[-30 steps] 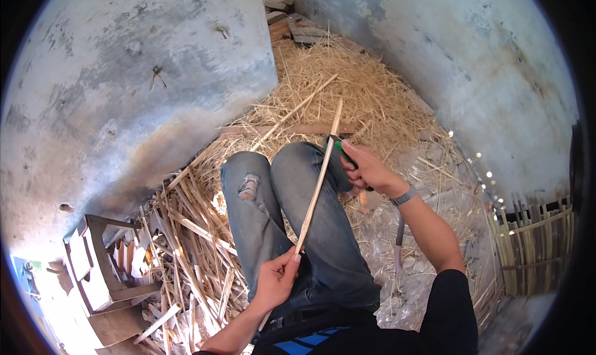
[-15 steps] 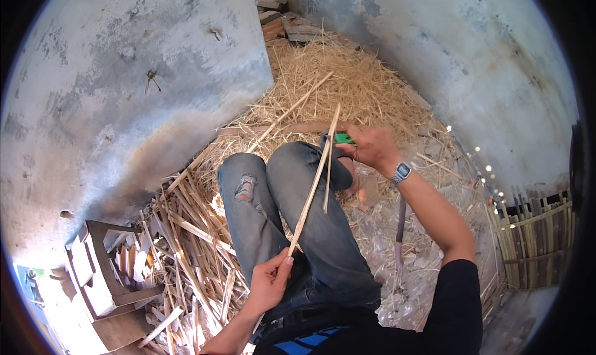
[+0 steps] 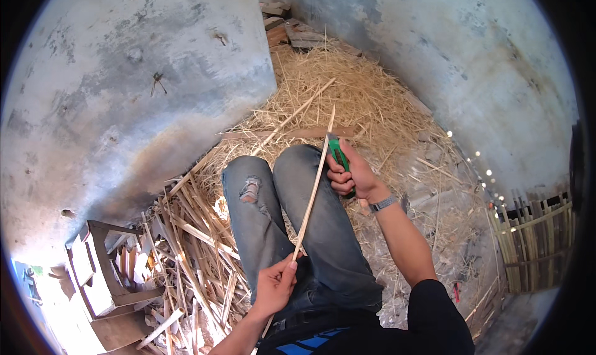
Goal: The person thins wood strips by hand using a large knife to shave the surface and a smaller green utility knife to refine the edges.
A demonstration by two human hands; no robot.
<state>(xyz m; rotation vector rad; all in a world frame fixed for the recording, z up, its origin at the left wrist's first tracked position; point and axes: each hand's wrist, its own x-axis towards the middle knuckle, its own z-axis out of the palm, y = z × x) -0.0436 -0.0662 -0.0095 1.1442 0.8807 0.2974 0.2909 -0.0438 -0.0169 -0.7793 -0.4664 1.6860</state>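
A long, pale strip of split bamboo (image 3: 313, 196) slants across my right thigh, its far tip pointing at the straw. My left hand (image 3: 276, 285) is closed around its near end, low over my lap. My right hand (image 3: 355, 175), above my right knee, is wrapped around a green utility knife (image 3: 338, 153). The knife's blade lies against the upper part of the strip. My jeans (image 3: 310, 168) show beneath the strip, the left knee ripped.
Split sticks (image 3: 192, 255) are heaped at my left beside a wooden frame (image 3: 93, 274). A mound of straw-like shavings (image 3: 347, 88) lies ahead between stained walls (image 3: 136, 75). A slatted bamboo panel (image 3: 537, 246) stands at the right. A small red object (image 3: 457, 291) lies on the floor.
My right hand has turned and come closer to me, and the knife now points away. The thin sliver hanging beside the strip no longer shows. My left hand has barely moved.
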